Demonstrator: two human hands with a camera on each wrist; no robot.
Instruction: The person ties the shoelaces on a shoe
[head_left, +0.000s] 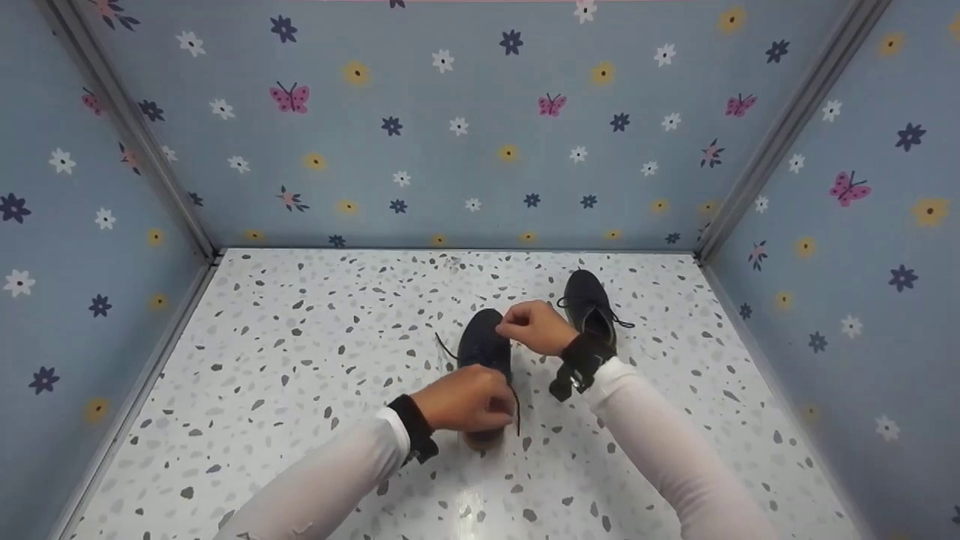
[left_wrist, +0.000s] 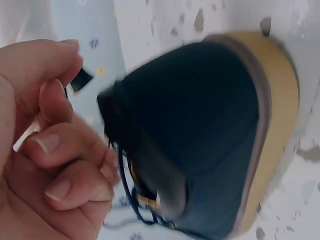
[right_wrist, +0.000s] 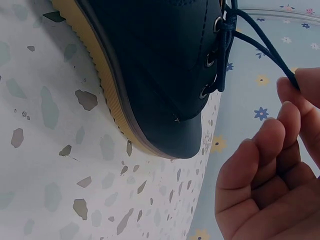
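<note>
A dark navy lace-up shoe (head_left: 482, 334) with a tan sole stands upright on the floor, toe away from me. Across its rear part is my left hand (head_left: 466, 399), fingers curled and thumb meeting the index finger; a short dark bit of shoelace (left_wrist: 65, 93) shows at those fingertips, though most of it is hidden. Over the toe, my right hand (head_left: 538, 328) pinches a doubled strand of shoelace (right_wrist: 267, 45) between thumb and index finger, drawn out from the eyelets. One lace end (head_left: 445, 346) sticks out left of the shoe.
The matching shoe (head_left: 583, 289) stands farther right, its laces spread to both sides, partly behind my right wrist. Flower-printed panels (head_left: 480, 97) enclose the speckled floor (head_left: 315, 322) at the back and both sides.
</note>
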